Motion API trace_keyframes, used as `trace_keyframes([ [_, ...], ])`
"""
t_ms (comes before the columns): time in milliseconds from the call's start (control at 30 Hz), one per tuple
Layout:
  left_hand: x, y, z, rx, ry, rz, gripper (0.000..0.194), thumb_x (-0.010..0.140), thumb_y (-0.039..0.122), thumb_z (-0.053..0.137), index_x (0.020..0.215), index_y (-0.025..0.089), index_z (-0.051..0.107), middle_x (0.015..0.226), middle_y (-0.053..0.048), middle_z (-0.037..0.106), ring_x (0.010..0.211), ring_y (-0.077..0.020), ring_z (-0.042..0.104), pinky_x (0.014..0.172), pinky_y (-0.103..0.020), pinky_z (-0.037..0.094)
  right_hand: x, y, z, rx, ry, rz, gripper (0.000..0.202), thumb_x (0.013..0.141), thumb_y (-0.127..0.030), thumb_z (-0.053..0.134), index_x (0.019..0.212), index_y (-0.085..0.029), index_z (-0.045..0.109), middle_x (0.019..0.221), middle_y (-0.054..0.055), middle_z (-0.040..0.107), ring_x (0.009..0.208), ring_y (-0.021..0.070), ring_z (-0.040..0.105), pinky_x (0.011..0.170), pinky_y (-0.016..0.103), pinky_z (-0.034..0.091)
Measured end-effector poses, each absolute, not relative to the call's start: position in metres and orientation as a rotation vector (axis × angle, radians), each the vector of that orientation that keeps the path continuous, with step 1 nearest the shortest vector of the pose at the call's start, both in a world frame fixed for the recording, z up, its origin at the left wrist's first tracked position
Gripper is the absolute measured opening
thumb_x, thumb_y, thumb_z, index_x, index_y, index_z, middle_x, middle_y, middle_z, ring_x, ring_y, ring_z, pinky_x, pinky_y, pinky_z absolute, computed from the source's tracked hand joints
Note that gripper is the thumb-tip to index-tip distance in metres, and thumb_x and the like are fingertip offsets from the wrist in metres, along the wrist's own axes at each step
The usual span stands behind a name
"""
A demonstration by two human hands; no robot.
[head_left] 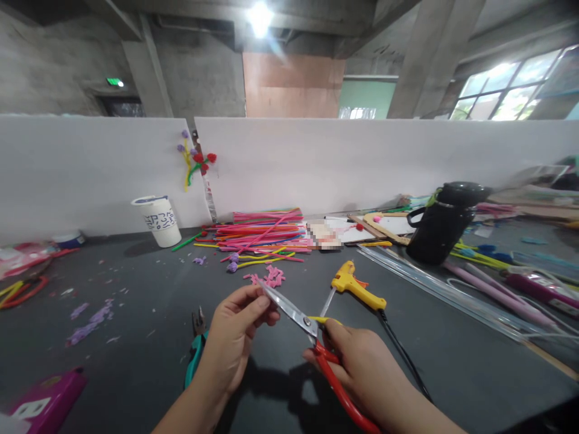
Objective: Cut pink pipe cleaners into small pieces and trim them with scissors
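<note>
Head view: right hand (362, 355) grips red-handled scissors (308, 323), lower centre of frame; left hand (237, 328) pinched at blade tip, anything held unclear. Pink pieces (274, 275) just beyond. White cup (159, 224), left of frame, contents not visible; black lidded jug (438, 229), right, contents hidden.

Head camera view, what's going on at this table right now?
A person's right hand holds red-handled scissors, their blade tips at the fingertips of the left hand. Whether the left hand pinches anything is too small to tell. Small pink pieces lie just beyond, with a pile of colored stems farther back. A yellow glue gun lies to the right and teal-handled pliers to the left, neither in the person's grip.
</note>
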State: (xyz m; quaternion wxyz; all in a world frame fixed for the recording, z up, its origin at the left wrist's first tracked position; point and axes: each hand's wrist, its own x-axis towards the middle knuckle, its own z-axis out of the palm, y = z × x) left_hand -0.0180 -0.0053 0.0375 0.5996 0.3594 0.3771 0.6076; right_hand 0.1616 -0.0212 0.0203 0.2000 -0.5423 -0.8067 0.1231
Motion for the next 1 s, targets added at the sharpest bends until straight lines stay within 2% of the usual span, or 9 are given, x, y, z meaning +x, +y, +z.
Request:
trace_keyframes([
  [100,-0.015,-0.006,0.037,0.900,0.891,1.263,0.008,0.065,0.021,0.063,0.067,0.014,0.059,0.060,0.000,0.060,0.051,-0.0084,0.054,0.053,-0.019,0.041,0.160,-0.018,0.023,-1.440,-2.073,0.729,0.030,0.074,-0.043,0.046,0.058,-0.019,0.039,0.048,-0.005,0.041,0.043,0.0080,0.036,0.042,0.019,0.026],
  [200,-0.011,-0.006,0.035,0.948,0.887,1.110,0.011,0.064,0.024,0.063,0.066,0.014,0.058,0.059,-0.001,0.060,0.051,-0.0095,0.054,0.054,-0.021,0.040,0.155,-0.014,0.028,-1.345,-1.813,1.115,0.022,0.074,-0.037,0.043,0.062,-0.019,0.042,0.045,-0.008,0.035,0.037,0.0059,0.034,0.037,0.017,0.027],
  [300,-0.009,-0.004,0.031,1.006,0.913,1.033,0.014,0.063,0.026,0.064,0.065,0.014,0.057,0.058,-0.001,0.059,0.050,-0.0100,0.053,0.052,-0.022,0.040,0.149,-0.011,0.033,-1.323,-1.602,1.290,0.014,0.071,-0.031,0.045,0.065,-0.019,0.044,0.037,-0.010,0.034,0.030,0.0053,0.032,0.033,0.016,0.026],
  [400,-0.007,-0.004,0.029,1.101,0.990,1.020,0.015,0.060,0.025,0.065,0.062,0.014,0.056,0.053,0.001,0.056,0.047,-0.0096,0.051,0.049,-0.021,0.039,0.144,-0.007,0.036,-1.282,-1.499,1.339,0.013,0.070,-0.031,0.047,0.067,-0.019,0.046,0.030,-0.011,0.033,0.027,0.0058,0.031,0.032,0.016,0.027],
  [533,-0.004,-0.007,0.029,1.217,1.059,0.995,0.011,0.061,0.021,0.063,0.058,0.014,0.056,0.048,0.002,0.053,0.044,-0.0090,0.049,0.047,-0.020,0.038,0.139,-0.004,0.035,-1.231,-1.488,1.363,0.013,0.066,-0.029,0.052,0.069,-0.018,0.047,0.035,-0.011,0.037,0.028,0.0050,0.033,0.029,0.015,0.026],
  [700,-0.004,-0.007,0.029,1.225,1.058,0.960,0.007,0.060,0.017,0.062,0.057,0.013,0.057,0.047,0.001,0.054,0.043,-0.0102,0.050,0.046,-0.021,0.037,0.135,-0.004,0.034,-1.234,-1.507,1.386,0.005,0.066,-0.022,0.049,0.066,-0.018,0.046,0.037,-0.011,0.037,0.028,0.0040,0.034,0.029,0.013,0.026],
  [867,-0.006,-0.008,0.033,1.068,0.905,0.826,0.014,0.064,0.025,0.059,0.061,0.012,0.060,0.057,-0.004,0.059,0.048,-0.0124,0.054,0.049,-0.023,0.039,0.132,-0.005,0.037,-1.250,-1.427,1.448,0.008,0.068,-0.027,0.047,0.068,-0.019,0.045,0.034,-0.011,0.039,0.025,0.0050,0.033,0.029,0.015,0.026],
  [1000,-0.005,-0.011,0.033,1.043,0.930,0.892,0.011,0.063,0.023,0.061,0.060,0.012,0.058,0.054,-0.002,0.057,0.046,-0.0105,0.051,0.048,-0.022,0.037,0.136,-0.005,0.038,-1.179,-1.428,1.370,0.012,0.071,-0.031,0.046,0.066,-0.020,0.044,0.031,-0.011,0.036,0.027,0.0065,0.035,0.032,0.017,0.029],
])
